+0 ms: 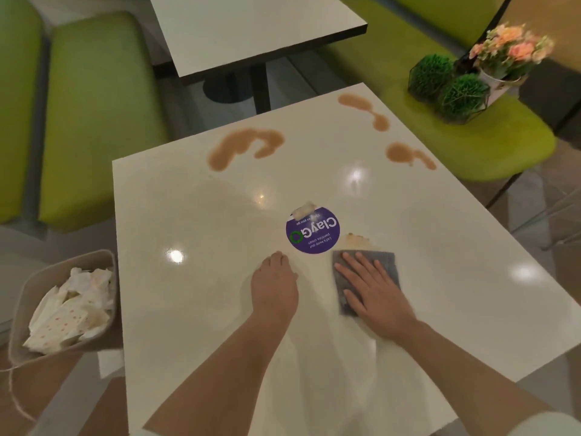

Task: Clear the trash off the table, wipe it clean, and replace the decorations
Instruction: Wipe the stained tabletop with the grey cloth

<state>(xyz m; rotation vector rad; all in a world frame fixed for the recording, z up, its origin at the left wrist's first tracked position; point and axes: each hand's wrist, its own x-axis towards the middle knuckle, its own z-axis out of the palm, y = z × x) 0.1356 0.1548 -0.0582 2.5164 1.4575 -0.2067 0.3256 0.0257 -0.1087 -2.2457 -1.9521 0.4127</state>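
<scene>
My right hand [372, 289] lies flat with spread fingers on a grey cloth [386, 262], pressing it onto the white table [195, 278]. A faint brown smear [361, 240] shows just beyond the cloth. My left hand [275, 284] rests on the table beside it, fingers together, holding nothing. Brown spills sit at the far side: one large [242, 147], one near the far corner [364, 110], one at the right edge [405, 154]. A round purple sticker [312, 231] is at the table's middle. Two green ball plants [446, 86] and a flower pot [509, 55] stand on the green seat.
A grey-brown bag [63, 269] full of crumpled white paper trash stands off the table's left edge. Green bench seats [94, 121] lie to the left and a green seat [503, 143] to the right. Another white table [251, 29] stands beyond.
</scene>
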